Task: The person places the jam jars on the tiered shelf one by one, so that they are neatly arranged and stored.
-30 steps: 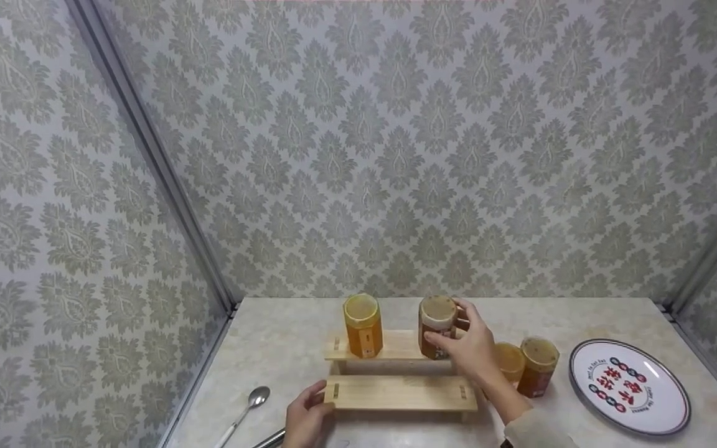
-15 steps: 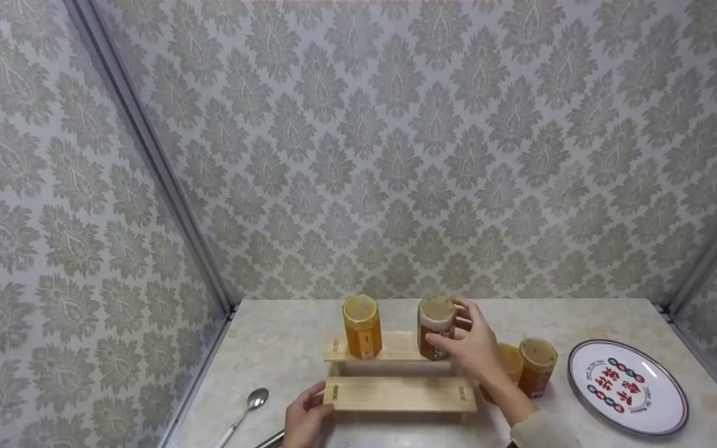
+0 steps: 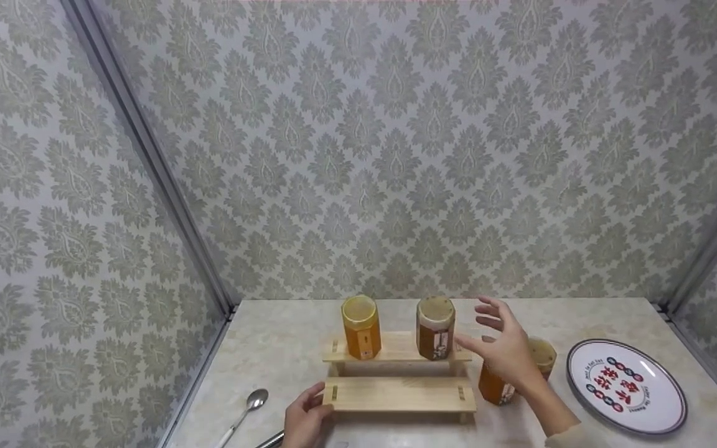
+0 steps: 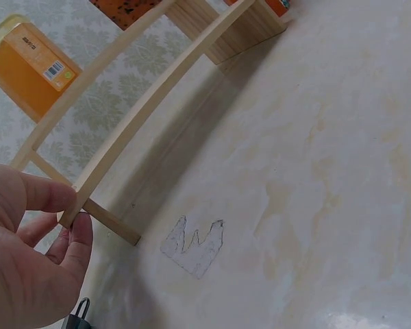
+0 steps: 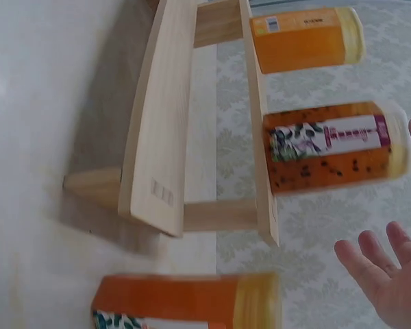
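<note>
A two-step wooden rack point(image 3: 401, 394) stands on the table. My left hand point(image 3: 306, 415) pinches the left end of its lower board; the left wrist view shows thumb and fingers on either side of that board point(image 4: 123, 130). On the upper step stand a yellow-orange honey jar point(image 3: 362, 328) at the left and a dark jar with black specks point(image 3: 435, 330) at the right. My right hand point(image 3: 508, 348) is just right of the dark jar, fingers spread and holding nothing. In the right wrist view a gap shows between the fingertips point(image 5: 353, 257) and the speckled jar point(image 5: 335, 147).
Right of the rack an orange jar point(image 3: 494, 384) and another jar point(image 3: 543, 354) stand, partly hidden by my right hand. A white plate with red lettering point(image 3: 629, 386) lies farther right. A spoon point(image 3: 248, 410) and a dark metal handle point(image 3: 272, 440) lie at the left.
My right hand has let go of the dark jar and moved right, leaving it standing on the upper step. My left hand keeps its hold on the rack.
</note>
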`<action>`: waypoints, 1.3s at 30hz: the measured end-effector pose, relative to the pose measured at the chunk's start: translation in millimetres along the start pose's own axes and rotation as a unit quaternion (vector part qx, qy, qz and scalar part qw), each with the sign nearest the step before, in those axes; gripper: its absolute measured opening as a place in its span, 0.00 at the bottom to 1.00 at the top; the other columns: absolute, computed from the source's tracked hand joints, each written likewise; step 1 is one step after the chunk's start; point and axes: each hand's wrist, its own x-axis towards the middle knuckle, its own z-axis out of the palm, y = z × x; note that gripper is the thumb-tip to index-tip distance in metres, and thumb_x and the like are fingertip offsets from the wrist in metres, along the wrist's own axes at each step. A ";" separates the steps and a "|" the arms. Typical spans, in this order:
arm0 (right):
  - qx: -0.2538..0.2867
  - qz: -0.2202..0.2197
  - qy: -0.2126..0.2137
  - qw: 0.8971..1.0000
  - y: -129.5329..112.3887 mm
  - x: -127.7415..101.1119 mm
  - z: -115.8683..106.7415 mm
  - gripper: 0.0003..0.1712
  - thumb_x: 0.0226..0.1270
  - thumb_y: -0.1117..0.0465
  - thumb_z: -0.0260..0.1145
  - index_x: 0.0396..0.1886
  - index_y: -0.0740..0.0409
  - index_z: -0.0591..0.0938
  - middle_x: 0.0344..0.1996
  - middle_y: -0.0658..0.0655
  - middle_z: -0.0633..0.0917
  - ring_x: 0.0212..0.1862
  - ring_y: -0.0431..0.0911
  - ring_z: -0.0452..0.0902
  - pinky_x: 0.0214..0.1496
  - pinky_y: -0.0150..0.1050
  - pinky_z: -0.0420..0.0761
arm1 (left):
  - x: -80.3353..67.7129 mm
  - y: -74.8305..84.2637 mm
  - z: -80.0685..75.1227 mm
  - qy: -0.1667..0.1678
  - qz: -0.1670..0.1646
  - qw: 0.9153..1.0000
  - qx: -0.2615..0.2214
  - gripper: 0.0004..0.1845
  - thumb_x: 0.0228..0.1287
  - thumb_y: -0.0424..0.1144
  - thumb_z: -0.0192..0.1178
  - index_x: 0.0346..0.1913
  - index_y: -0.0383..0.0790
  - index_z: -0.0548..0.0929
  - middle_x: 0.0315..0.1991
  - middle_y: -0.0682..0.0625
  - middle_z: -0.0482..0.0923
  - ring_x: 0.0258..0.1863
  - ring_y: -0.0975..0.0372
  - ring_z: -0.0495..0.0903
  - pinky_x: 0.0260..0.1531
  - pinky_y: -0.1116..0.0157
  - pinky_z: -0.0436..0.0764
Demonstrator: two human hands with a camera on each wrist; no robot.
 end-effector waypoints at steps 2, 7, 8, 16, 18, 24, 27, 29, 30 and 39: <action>-0.011 -0.010 0.009 1.000 2.5 -0.8 -8.7 0.47 0.46 0.51 0.78 0.66 0.44 0.65 0.58 0.56 0.72 0.59 0.54 0.70 0.54 0.58 0.75 | -0.1 0.5 -0.4 0.001 0.001 1.000 0.001 0.33 0.45 0.20 0.61 0.61 0.24 0.71 0.47 0.33 0.78 0.41 0.53 0.80 0.38 0.60 0.83; -0.034 -0.016 0.028 0.999 8.5 -4.0 -31.8 0.47 0.47 0.48 0.77 0.67 0.43 0.65 0.58 0.53 0.73 0.58 0.53 0.71 0.54 0.57 0.75 | -0.6 0.5 -1.4 0.001 0.000 1.000 0.003 0.33 0.45 0.20 0.61 0.61 0.25 0.71 0.47 0.34 0.78 0.41 0.53 0.81 0.38 0.61 0.83; -0.039 -0.016 0.030 0.999 10.5 -4.8 -36.6 0.47 0.47 0.48 0.77 0.67 0.43 0.64 0.58 0.53 0.72 0.58 0.53 0.71 0.54 0.57 0.75 | -0.8 0.5 -1.6 -0.001 0.003 1.000 0.003 0.33 0.45 0.20 0.61 0.61 0.25 0.71 0.47 0.33 0.78 0.41 0.53 0.81 0.39 0.61 0.83; -0.062 -0.004 0.053 0.997 30.5 -13.1 -71.8 0.48 0.52 0.47 0.74 0.70 0.49 0.62 0.59 0.59 0.72 0.59 0.56 0.71 0.54 0.44 0.77 | 0.2 -0.6 -2.5 -0.004 0.010 1.000 0.009 0.33 0.44 0.21 0.62 0.60 0.24 0.72 0.46 0.34 0.79 0.41 0.54 0.81 0.39 0.61 0.82; -0.060 0.010 0.058 0.996 35.7 -15.4 -78.2 0.48 0.52 0.46 0.73 0.70 0.51 0.61 0.60 0.60 0.71 0.60 0.57 0.70 0.56 0.45 0.76 | 0.4 0.3 -3.1 -0.001 0.008 1.000 0.022 0.32 0.44 0.22 0.62 0.60 0.25 0.73 0.46 0.34 0.79 0.43 0.53 0.80 0.40 0.60 0.82; -0.067 0.053 0.073 0.994 55.7 -22.4 -93.0 0.51 0.52 0.45 0.73 0.71 0.53 0.59 0.61 0.63 0.70 0.62 0.60 0.67 0.59 0.62 0.68 | 2.1 3.0 -2.9 0.008 -0.022 0.998 0.055 0.32 0.45 0.25 0.64 0.60 0.29 0.74 0.47 0.37 0.80 0.46 0.52 0.80 0.44 0.58 0.81; -0.080 0.061 0.081 0.992 66.3 -26.4 -98.0 0.50 0.53 0.46 0.73 0.71 0.54 0.60 0.60 0.64 0.71 0.60 0.60 0.68 0.59 0.60 0.69 | 2.8 3.0 -2.4 0.011 -0.032 0.998 0.057 0.33 0.45 0.25 0.64 0.60 0.29 0.74 0.48 0.37 0.80 0.46 0.52 0.80 0.45 0.57 0.80; -0.094 0.067 0.084 0.990 73.3 -28.9 -100.1 0.49 0.53 0.45 0.73 0.70 0.54 0.61 0.60 0.64 0.71 0.60 0.60 0.69 0.58 0.55 0.72 | 3.1 2.8 -2.1 0.012 -0.032 0.998 0.056 0.33 0.45 0.25 0.64 0.60 0.30 0.74 0.48 0.37 0.80 0.46 0.52 0.80 0.45 0.57 0.80; -0.097 0.070 0.085 0.989 76.9 -29.9 -100.8 0.49 0.52 0.45 0.73 0.70 0.55 0.61 0.59 0.64 0.72 0.59 0.60 0.69 0.57 0.53 0.72 | 3.2 2.6 -2.1 0.013 -0.030 0.998 0.056 0.33 0.45 0.25 0.64 0.60 0.29 0.74 0.48 0.37 0.80 0.46 0.52 0.80 0.45 0.57 0.80; -0.077 0.104 0.060 0.990 103.9 -35.3 -100.3 0.53 0.50 0.44 0.74 0.71 0.56 0.58 0.62 0.67 0.68 0.60 0.63 0.68 0.61 0.58 0.68 | 2.4 3.7 -1.1 0.018 -0.026 0.998 0.058 0.32 0.45 0.25 0.65 0.59 0.29 0.74 0.46 0.38 0.80 0.45 0.53 0.80 0.44 0.57 0.80</action>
